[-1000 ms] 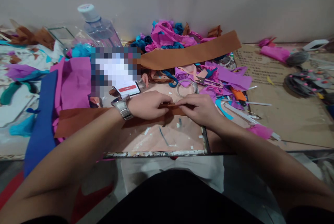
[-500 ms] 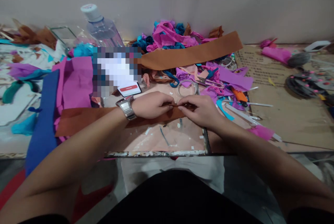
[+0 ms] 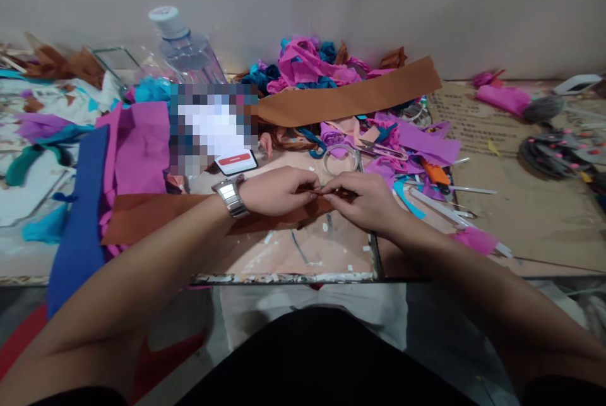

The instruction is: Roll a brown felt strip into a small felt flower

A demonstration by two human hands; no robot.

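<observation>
A long brown strip of crepe paper (image 3: pixel 151 211) runs from the left, under my left forearm, to my fingers at the middle of the table. My left hand (image 3: pixel 281 190), with a metal watch (image 3: pixel 231 196) at its wrist, pinches the strip's upper edge near its right end. Close beside it, fingertips almost touching, my right hand (image 3: pixel 362 199) pinches the same edge, which looks narrowly folded or rolled there. The fingers partly hide that edge. Just beyond the hands lies a clear roll of tape (image 3: pixel 341 160).
A second brown strip (image 3: pixel 350 98) lies across crumpled pink and blue scraps (image 3: pixel 303 62). A capped bottle (image 3: pixel 189 49) stands behind a phone (image 3: pixel 235 161). Scissors (image 3: pixel 379 148), an orange-handled tool (image 3: pixel 435 173) and white sticks (image 3: pixel 438 210) lie to the right, beside cardboard (image 3: pixel 534 204).
Both hands stay at nearly the same place, still pinching the strip's edge, with only slight finger movement. The view has shifted very slightly.
</observation>
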